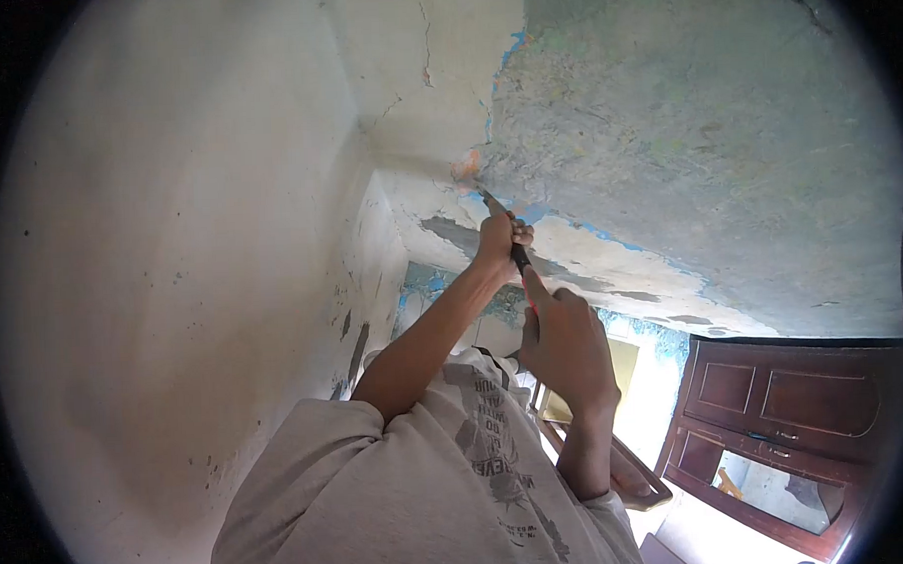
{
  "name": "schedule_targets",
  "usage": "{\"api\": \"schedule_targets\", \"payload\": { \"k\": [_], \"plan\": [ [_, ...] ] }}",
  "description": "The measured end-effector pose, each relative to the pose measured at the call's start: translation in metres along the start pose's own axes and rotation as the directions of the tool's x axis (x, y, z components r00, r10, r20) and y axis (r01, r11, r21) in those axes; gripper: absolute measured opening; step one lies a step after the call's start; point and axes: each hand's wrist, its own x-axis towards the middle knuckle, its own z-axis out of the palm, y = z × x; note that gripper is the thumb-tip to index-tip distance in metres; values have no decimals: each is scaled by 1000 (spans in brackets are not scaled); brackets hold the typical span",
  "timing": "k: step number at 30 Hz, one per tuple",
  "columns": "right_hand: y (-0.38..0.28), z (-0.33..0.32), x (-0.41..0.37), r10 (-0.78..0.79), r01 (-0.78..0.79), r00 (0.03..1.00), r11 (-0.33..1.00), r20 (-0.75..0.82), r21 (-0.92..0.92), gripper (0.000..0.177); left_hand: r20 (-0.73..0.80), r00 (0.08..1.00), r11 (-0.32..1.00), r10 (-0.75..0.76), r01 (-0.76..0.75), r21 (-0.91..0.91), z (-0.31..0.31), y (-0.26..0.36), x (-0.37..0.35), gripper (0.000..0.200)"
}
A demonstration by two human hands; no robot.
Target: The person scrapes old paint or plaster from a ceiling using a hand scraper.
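Observation:
A slim scraper (521, 260), with a black and red handle and a narrow metal end, is held in both hands. My left hand (503, 236) is closed around its upper part, near the blade. Lower down, my right hand (571, 349) wraps round the handle's red end. The tip touches or nearly touches the wall (656, 165) beside an orange-red patch (465, 168). Around that spot, cream paint gives way to rough grey-green plaster along a ragged blue edge. My fingers hide part of the handle.
A plain cream wall (192, 241) meets the peeling surface at a corner on the left. At lower right stands a dark brown wooden cabinet (784, 400) with a mirror-like panel. A brown wooden frame (632, 475) is just behind my right forearm.

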Motion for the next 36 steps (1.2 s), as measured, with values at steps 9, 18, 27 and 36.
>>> {"api": "schedule_targets", "payload": {
  "k": [9, 18, 27, 36],
  "plan": [
    [-3, -23, -8, 62, -66, 993, 997, 98, 37, 57, 11, 999, 988, 52, -53, 145, 20, -2, -13, 41],
    [0, -26, -3, 50, -54, 997, 997, 63, 56, 52, 15, 998, 995, 69, -69, 65, 27, -1, -23, 44],
    [3, -8, 6, 48, -49, 998, 998, 33, 31, 55, 18, 998, 998, 53, -54, 39, 4, 2, -3, 32],
    [-15, -32, -4, 81, -81, 990, 997, 115, -6, 56, 30, 999, 997, 33, -35, 69, 30, 4, -26, 48]
  ]
}}
